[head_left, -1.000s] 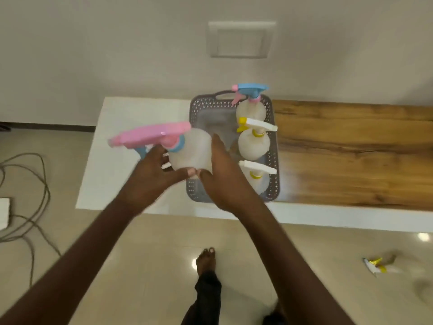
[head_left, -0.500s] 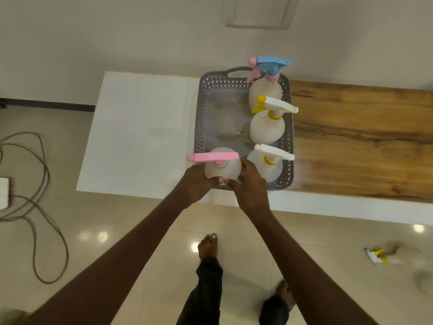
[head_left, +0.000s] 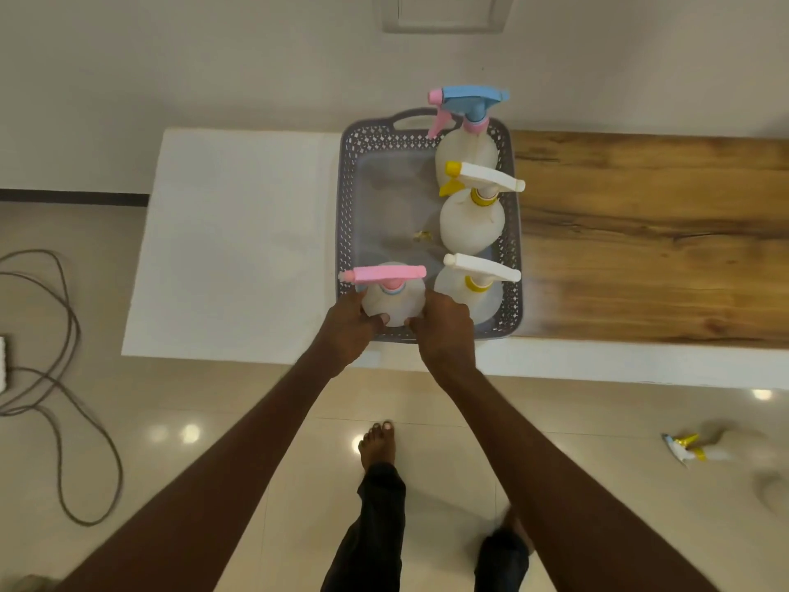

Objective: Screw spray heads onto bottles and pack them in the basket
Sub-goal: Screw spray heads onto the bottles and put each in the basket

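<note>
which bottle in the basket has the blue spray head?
The far bottle in the basket's right-hand row, by the handle. Its blue head has a pink trigger; the two nearer bottles in that row have white-and-yellow heads, and the held one's is pink.

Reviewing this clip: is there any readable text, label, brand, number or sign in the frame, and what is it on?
None can be read.
The four translucent white plastic spray bottles standing in the grey perforated plastic basket show no printed labels, including the pink-headed spray bottle held between the left hand and right hand.
The white wall plate looks blank.
The small yellow-and-white item on the floor is too blurred to tell.
</note>
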